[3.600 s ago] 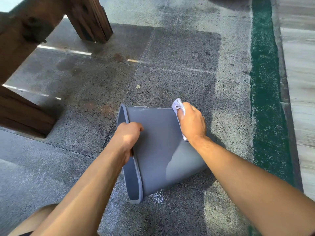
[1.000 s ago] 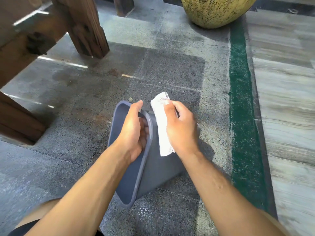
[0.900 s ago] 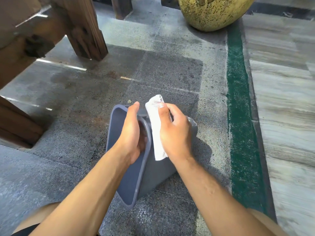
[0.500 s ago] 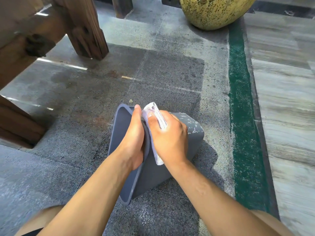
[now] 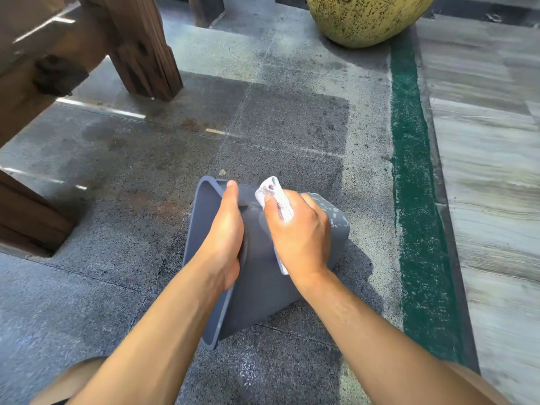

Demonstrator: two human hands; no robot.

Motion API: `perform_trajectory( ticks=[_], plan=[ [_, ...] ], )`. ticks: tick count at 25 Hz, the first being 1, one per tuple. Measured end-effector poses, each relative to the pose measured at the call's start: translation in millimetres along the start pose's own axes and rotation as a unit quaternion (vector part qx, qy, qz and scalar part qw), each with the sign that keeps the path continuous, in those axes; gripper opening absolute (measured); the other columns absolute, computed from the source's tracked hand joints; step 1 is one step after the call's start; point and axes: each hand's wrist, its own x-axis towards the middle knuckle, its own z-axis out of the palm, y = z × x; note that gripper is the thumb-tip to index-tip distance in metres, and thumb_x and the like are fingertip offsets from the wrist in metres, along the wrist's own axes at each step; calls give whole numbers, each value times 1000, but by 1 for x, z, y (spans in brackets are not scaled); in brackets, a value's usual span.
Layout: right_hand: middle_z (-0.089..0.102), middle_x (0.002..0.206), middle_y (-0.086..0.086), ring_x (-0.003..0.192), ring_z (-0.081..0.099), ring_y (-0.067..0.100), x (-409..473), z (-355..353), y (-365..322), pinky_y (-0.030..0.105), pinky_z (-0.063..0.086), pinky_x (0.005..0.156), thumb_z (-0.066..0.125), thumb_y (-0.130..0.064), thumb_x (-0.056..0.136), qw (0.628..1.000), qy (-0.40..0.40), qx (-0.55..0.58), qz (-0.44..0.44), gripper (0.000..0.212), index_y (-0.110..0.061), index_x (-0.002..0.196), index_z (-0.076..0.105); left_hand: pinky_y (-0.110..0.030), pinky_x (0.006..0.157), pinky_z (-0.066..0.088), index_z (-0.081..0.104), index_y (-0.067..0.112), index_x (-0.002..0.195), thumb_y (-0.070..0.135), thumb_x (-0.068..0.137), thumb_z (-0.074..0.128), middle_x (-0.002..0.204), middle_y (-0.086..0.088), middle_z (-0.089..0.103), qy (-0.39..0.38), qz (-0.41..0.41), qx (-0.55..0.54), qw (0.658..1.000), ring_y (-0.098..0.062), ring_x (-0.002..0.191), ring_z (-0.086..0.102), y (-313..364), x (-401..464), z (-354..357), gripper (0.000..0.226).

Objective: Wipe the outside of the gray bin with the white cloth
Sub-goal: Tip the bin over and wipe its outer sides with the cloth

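- While the gray bin [image 5: 260, 276] lies tipped on its side on the stone floor [image 5: 122, 287], mouth facing left, the left hand [image 5: 225, 244] grips its rim, fingers curled inside the opening, thumb on top.
- Fingers of the right hand [image 5: 301, 238] are curled round the white cloth [image 5: 276, 197], pressing it against the upward-facing outer wall, near the far end.
- To wipe well, I would keep the rim hold firm so the bin cannot roll, and draw the cloth in long overlapping strokes from rim to base.
- Pale specks show on the wall at the right, by the base; that patch likely needs the cloth next, then a turn of the bin.
- Rough speckled stone offers grip.
- Dark wooden legs [image 5: 140, 45] stand far left, a mottled yellow-green pot [image 5: 365, 19] far right, a green strip [image 5: 415, 200] and pale boards [image 5: 491, 171] along the right.
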Motion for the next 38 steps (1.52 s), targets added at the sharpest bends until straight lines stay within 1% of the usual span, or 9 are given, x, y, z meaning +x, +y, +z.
perform_trajectory(
  ticks=[5,10,13,17,20,24,28,34,38],
  plan=[
    [65,84,3,83,62,33,5,7,13,41,43,67,63,-46,92,1000,0,-19,7,28,-19,87,71,-33,78,57,85,16,89,49,102,48,94,-7,84,2,-17,47,999,-20,85,80,3,0,-9,51],
    [67,88,2,87,63,31,15,9,28,38,38,67,60,-49,92,998,-8,-57,13,31,-20,88,70,-24,56,56,82,20,59,22,84,61,75,-7,81,1,-45,73,996,-21,60,76,6,0,-17,33],
    [69,90,0,85,63,30,19,7,38,33,29,61,60,-49,91,997,0,-79,16,30,-21,90,71,-22,47,55,79,17,54,21,78,61,70,-10,79,9,-63,77,995,-24,52,73,7,-1,-21,30],
    [68,89,3,85,63,34,26,5,55,38,44,67,60,-44,92,997,-18,-75,23,29,-18,89,72,-24,44,54,77,16,57,20,75,63,70,-12,78,32,-64,76,995,-25,51,71,7,0,-26,23],
    [67,89,4,84,62,35,30,3,70,37,40,64,59,-43,92,996,-12,-77,43,27,-19,89,70,-24,44,53,76,19,53,19,75,64,69,-11,77,37,-68,80,994,-25,51,71,7,2,-27,24],
    [66,88,6,82,60,35,35,-4,93,38,40,65,56,-44,93,994,-19,-93,60,29,-19,92,69,-27,47,56,77,14,78,18,74,64,75,-14,79,37,-74,79,993,-27,55,72,6,1,-27,14],
    [65,89,7,81,58,34,39,-9,113,36,34,65,53,-40,95,989,-22,-126,76,27,-18,91,66,-30,60,58,79,11,96,20,74,66,84,-16,80,33,-79,87,993,-29,63,73,6,1,-29,27],
    [65,93,5,82,59,30,38,-15,130,41,48,69,49,-40,98,983,-28,-155,97,27,-17,92,63,-31,62,58,77,15,77,19,72,66,81,-15,79,23,-69,99,992,-30,63,72,6,1,-33,13],
    [67,98,9,86,60,32,40,-15,135,40,45,69,48,-38,99,980,-27,-172,100,27,-16,97,64,-28,52,57,77,17,63,18,76,64,75,-12,79,-6,-68,100,993,-26,57,73,5,0,-33,18]
  ],
)
